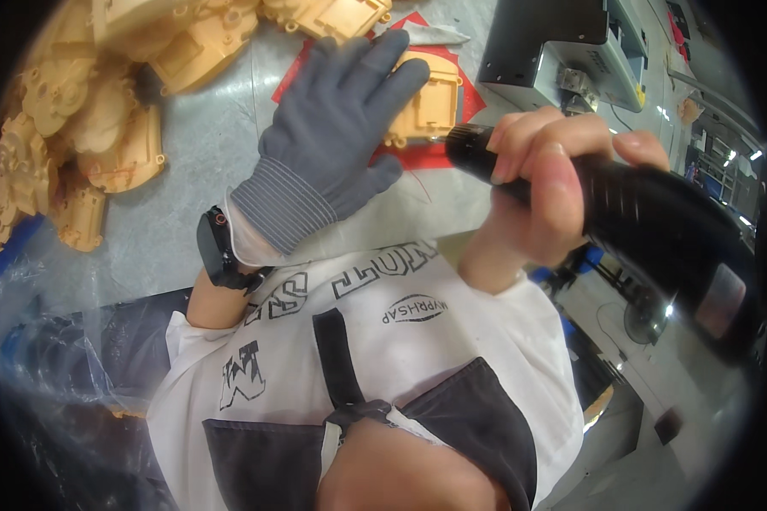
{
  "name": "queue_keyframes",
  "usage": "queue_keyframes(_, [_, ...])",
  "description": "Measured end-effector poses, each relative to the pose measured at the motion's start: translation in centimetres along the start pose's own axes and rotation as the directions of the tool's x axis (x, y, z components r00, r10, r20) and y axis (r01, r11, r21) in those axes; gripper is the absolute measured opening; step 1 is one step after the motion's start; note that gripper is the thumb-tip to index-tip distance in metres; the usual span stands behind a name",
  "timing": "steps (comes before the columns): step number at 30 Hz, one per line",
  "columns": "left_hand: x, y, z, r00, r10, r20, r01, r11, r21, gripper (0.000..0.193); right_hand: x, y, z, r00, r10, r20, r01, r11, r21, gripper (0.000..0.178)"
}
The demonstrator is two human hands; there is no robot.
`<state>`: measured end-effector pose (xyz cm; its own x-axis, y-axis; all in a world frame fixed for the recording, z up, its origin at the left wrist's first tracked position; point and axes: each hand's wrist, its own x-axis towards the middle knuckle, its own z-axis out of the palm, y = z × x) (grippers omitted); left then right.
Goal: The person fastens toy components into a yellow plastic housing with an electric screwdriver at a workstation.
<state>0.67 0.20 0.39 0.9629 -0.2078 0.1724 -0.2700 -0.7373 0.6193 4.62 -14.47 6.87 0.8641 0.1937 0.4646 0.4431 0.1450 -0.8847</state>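
Note:
My left hand [322, 128], in a grey knitted glove, lies across the left side of a yellow plastic housing [439, 95]. Its fingers are stretched out and slightly apart, and the palm hides part of the piece. Beneath the housing is a red sheet [426, 158] on the bench. Bare fingers of my right hand [554, 166] wrap round a black handheld power tool [635, 200], which slants down from the right. The tool's thin metal tip reaches the near right edge of the housing, touching or very close to it.
Many similar yellow plastic parts [123, 149] are heaped on the grey bench [204, 153] at the left. Another yellow part [337, 17] lies beyond my left hand. A black and grey machine [545, 51] stands at the far right. Clear plastic film [68, 324] hangs at the lower left.

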Motion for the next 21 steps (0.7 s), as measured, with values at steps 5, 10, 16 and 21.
queue_keyframes(5, [-0.2, -0.4, -0.3, 0.999, -0.014, -0.029, 0.008, 0.982, -0.187, 0.075, 0.1, 0.2, -0.5, 0.992, -0.024, 0.123, 0.022, 1.0, 0.022, 0.048])
queue_keyframes(10, [0.2, -1.0, -1.5, 0.994, 0.073, 0.075, -0.051, 0.962, -0.268, 0.068, -0.1, -0.7, -2.6, 0.952, 0.086, 0.293, -0.003, 0.962, -0.273, 0.049])
queue_keyframes(16, [0.0, -0.5, -0.9, 0.997, 0.058, 0.044, -0.046, 0.973, -0.227, 0.062, 0.7, -1.9, -7.7, 0.944, -0.174, -0.281, 0.212, 0.971, 0.114, 0.042])
queue_keyframes(21, [-0.2, -0.9, -0.9, 0.997, 0.06, 0.058, -0.041, 0.959, -0.282, 0.066, 5.1, -0.8, -10.8, 0.824, -0.303, -0.479, 0.276, 0.953, -0.128, 0.039])
